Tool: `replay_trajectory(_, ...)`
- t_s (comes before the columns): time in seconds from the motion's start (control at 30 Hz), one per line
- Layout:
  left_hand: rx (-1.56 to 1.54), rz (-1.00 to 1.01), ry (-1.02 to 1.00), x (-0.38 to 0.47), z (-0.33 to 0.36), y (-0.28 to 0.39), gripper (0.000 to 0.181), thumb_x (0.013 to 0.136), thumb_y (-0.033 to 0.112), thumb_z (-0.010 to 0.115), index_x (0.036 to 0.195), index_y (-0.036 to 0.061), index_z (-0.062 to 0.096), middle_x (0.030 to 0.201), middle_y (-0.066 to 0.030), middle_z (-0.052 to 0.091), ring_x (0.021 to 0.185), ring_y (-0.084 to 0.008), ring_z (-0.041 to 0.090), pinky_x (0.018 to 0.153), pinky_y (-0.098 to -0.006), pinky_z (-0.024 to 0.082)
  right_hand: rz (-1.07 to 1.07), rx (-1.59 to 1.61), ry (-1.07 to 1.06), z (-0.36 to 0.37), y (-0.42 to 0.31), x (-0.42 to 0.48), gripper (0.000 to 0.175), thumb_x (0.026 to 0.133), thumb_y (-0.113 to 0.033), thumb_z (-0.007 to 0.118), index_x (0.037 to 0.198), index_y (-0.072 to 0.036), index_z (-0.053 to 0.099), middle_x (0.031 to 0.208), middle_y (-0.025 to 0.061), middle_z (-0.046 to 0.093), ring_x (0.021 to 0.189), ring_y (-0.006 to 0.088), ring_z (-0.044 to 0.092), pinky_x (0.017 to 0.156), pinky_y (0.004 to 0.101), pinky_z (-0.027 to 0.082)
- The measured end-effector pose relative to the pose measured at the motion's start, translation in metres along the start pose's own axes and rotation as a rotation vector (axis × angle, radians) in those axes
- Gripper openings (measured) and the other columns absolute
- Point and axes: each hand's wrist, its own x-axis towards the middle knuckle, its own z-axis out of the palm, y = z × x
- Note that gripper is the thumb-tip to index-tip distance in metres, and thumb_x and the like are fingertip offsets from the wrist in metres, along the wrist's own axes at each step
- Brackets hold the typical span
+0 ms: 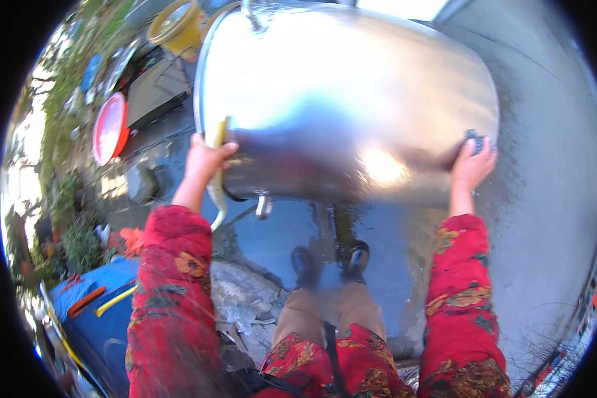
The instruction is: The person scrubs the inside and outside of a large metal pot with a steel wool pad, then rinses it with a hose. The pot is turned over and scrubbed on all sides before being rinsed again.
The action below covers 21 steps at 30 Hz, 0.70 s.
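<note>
A large shiny stainless-steel barrel [328,164] lies sideways before me, spanning between my two hands. My left hand [205,158] grips its left end, thumb over the side, around a yellowish strip [222,132]. Below that hand dangles a pale hose-like piece [219,211]. A short metal spout or fitting [264,205] juts from the barrel's near side, and another metal fitting [251,17] shows at its far left. At the right end, my right hand [474,161] holds the barrel by a small dark knob-like part [472,139]. Whether the barrel touches the ground is unclear.
Wet concrete [268,244] lies under my dark boots [359,256]. To the left are a yellow bucket [179,32], a grey slab-like box [156,94], a red-rimmed basin [109,128] and a stone [142,183]. A blue bin [99,328] stands nearer, below left.
</note>
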Motion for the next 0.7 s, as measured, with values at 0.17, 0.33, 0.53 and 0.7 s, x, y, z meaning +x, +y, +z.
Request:
replay_trajectory(0.17, -0.066, -0.073, 0.045, -0.041, 0.008, -0.003, 0.063, 0.073, 0.021, 0.084, 0.113, -0.0010, 0.040, 0.083, -0.0102, 0.067, 0.051, -0.0139, 0.061, 0.051, -0.0290, 0.051, 0.126, 0.029, -0.306, 0.018, -0.030, 0.121, 0.046, 0.090, -0.039, 0.059, 0.123, -0.008, 0.061, 0.122, 0.0199, 0.061, 0.117, 0.0370, 0.053, 0.099, 0.0465, 0.042)
replay_trajectory(0.33, -0.138, -0.057, -0.027, -0.039, 0.004, -0.018, 0.060, 0.075, 0.018, 0.079, 0.117, 0.0007, 0.041, 0.089, -0.0114, 0.067, 0.056, -0.0151, 0.064, 0.056, -0.0304, 0.052, -0.348, 0.347, -0.296, 0.028, -0.214, 0.093, 0.042, 0.084, -0.035, 0.066, 0.121, -0.015, 0.062, 0.133, 0.0186, 0.051, 0.125, 0.0387, 0.046, 0.105, 0.0471, 0.038)
replay_trajectory(0.53, -0.589, -0.048, -0.220, -0.039, 0.012, -0.085, 0.040, 0.069, -0.001, 0.066, 0.108, -0.0008, 0.055, 0.085, -0.0087, 0.061, 0.068, -0.0155, 0.062, 0.064, -0.0309, 0.051, -0.667, 0.549, -0.344, -0.053, -0.378, -0.027, 0.057, 0.074, -0.030, 0.077, 0.125, -0.017, 0.056, 0.136, 0.0144, 0.044, 0.127, 0.0412, 0.040, 0.108, 0.0543, 0.034)
replay_trajectory(0.7, -0.890, -0.076, -0.203, -0.034, 0.034, -0.130, 0.048, 0.070, -0.004, 0.062, 0.117, -0.0001, 0.054, 0.087, -0.0072, 0.060, 0.070, -0.0167, 0.061, 0.066, -0.0302, 0.051, -1.092, 0.561, -0.354, -0.082, -0.408, -0.094, 0.064, 0.068, -0.031, 0.081, 0.126, -0.023, 0.054, 0.145, 0.0122, 0.038, 0.138, 0.0367, 0.032, 0.110, 0.0599, 0.027)
